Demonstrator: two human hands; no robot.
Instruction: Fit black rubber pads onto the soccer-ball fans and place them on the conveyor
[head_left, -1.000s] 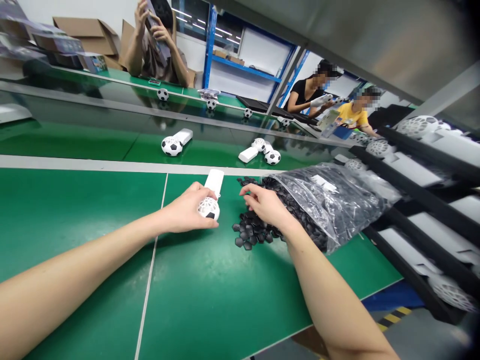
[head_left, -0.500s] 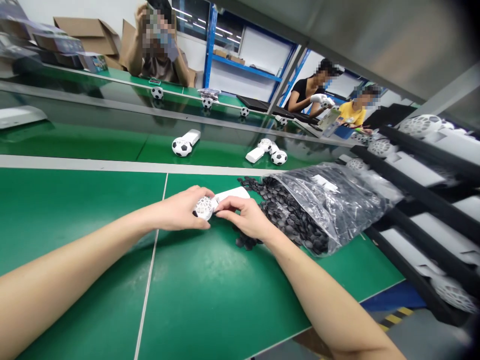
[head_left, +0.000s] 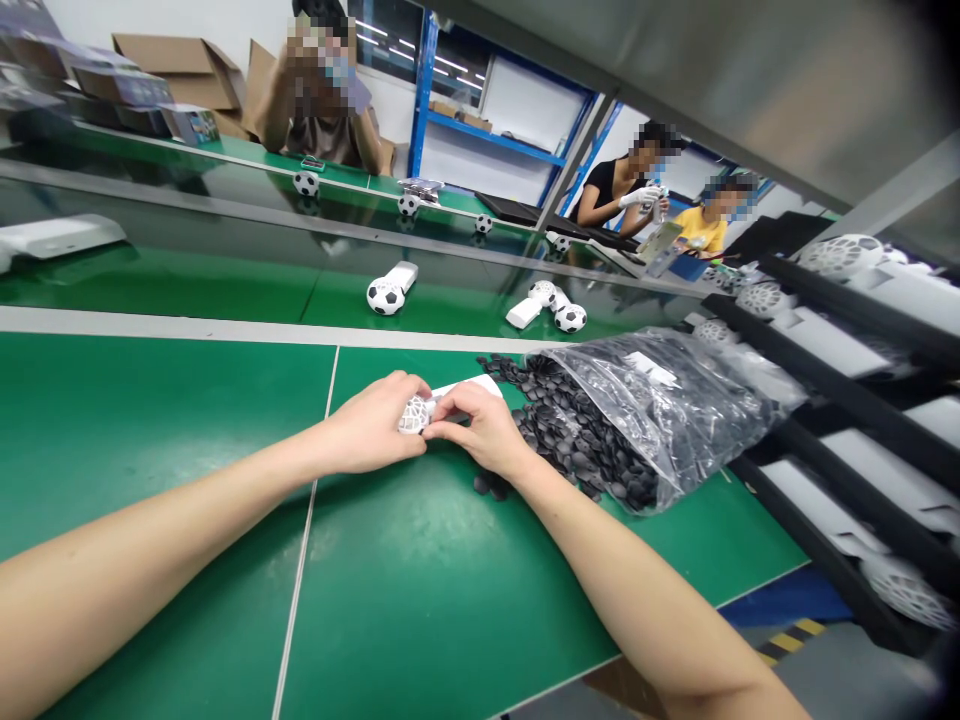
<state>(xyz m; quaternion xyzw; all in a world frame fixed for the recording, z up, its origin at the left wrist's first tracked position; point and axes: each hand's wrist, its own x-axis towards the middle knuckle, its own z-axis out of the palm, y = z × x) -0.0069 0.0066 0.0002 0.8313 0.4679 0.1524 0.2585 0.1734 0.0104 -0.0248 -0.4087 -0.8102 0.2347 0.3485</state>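
My left hand point(head_left: 386, 422) is closed around a white lattice ball point(head_left: 414, 415) patterned like a football, holding it just over the green tabletop. A white handle point(head_left: 491, 385) extends from the ball to the right, partly behind my right hand point(head_left: 472, 425). The thumb and forefinger of that hand pinch together against the ball's right edge; whatever is between them is hidden. Right beside it, small black pieces point(head_left: 577, 440) spill from a clear plastic bag point(head_left: 675, 400) lying on its side.
Beyond the table edge, a belt point(head_left: 247, 290) carries a black-and-white football piece with handle point(head_left: 386, 295), a further group of such pieces point(head_left: 570, 317) and a white part point(head_left: 67, 238). Black racks point(head_left: 847, 310) with white parts stand at right. Several people sit across the line.
Pieces on the near belt have shifted right, while the small footballs farther back have shifted left. My hands have moved slightly closer together, and the ball has turned so its black patch no longer shows.
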